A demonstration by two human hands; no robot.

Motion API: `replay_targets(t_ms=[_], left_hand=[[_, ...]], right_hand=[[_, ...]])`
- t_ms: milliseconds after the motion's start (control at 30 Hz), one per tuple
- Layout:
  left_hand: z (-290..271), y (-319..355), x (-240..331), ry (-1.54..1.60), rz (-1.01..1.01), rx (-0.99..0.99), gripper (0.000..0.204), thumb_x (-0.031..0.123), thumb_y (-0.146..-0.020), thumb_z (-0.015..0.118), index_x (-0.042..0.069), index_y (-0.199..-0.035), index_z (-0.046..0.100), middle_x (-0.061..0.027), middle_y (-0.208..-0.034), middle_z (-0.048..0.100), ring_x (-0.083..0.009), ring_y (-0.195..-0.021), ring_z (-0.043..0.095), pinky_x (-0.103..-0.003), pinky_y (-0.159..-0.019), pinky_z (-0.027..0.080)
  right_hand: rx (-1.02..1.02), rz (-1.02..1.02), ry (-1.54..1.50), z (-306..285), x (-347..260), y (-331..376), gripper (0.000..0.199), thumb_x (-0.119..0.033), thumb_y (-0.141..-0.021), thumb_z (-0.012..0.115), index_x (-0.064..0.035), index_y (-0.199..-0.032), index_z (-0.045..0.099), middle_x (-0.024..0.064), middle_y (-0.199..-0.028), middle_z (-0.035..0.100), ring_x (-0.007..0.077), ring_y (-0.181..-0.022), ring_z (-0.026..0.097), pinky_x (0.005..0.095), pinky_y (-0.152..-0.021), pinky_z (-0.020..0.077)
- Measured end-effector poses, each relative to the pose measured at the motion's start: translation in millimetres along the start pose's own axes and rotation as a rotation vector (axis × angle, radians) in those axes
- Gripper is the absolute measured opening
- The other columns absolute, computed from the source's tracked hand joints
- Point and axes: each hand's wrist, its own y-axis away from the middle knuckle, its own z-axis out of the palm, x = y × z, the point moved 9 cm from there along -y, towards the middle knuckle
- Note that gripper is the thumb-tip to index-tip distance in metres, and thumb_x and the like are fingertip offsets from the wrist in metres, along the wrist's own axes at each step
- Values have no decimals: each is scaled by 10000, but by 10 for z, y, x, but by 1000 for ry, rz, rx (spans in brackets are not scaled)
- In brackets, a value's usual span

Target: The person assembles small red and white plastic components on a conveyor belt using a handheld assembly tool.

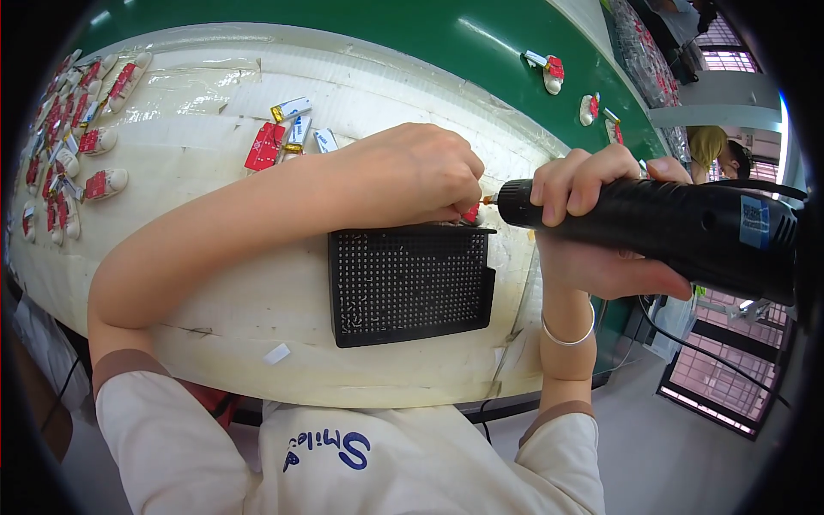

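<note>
My right hand (592,193) is wrapped around a black electric screwdriver (712,230), which lies nearly level with its bit pointing left. The bit reaches a small white-shelled part with a red circuit board (471,214), pinched in the closed fingers of my left hand (416,176). Most of that part is hidden by the fingers, and whether the bit sits in a screw cannot be made out. Just below my left hand lies a black perforated screw tray (412,338), with small screws standing in many of its holes.
Several white shells with red boards (105,183) crowd the table's left side. Beyond my left forearm lie a loose red board (263,146) and silver battery packs (298,130). More assembled parts (553,75) rest on the green surface (412,34). A person (721,154) is at far right.
</note>
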Motion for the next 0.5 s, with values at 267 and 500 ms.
replay_targets(t_ms=[267, 500], left_hand=[[3, 21, 0, -19, 7, -59, 119, 112, -736, 652, 31, -823, 664, -41, -866, 639, -212, -823, 578, -318, -727, 482], [13, 51, -181, 193, -60, -177, 182, 95, -752, 636, 62, -924, 687, -47, -977, 659, -230, -849, 584, -321, -770, 481]], right_hand=[[-58, 59, 136, 54, -98, 59, 918, -843, -614, 420, -157, -1220, 343, 76, -751, 466, 161, -559, 494, 327, -530, 431], [-30, 186, 22, 420, -211, 148, 834, -779, -622, 528, -174, -1171, 358, 20, -697, 459, 140, -507, 487, 288, -479, 402]])
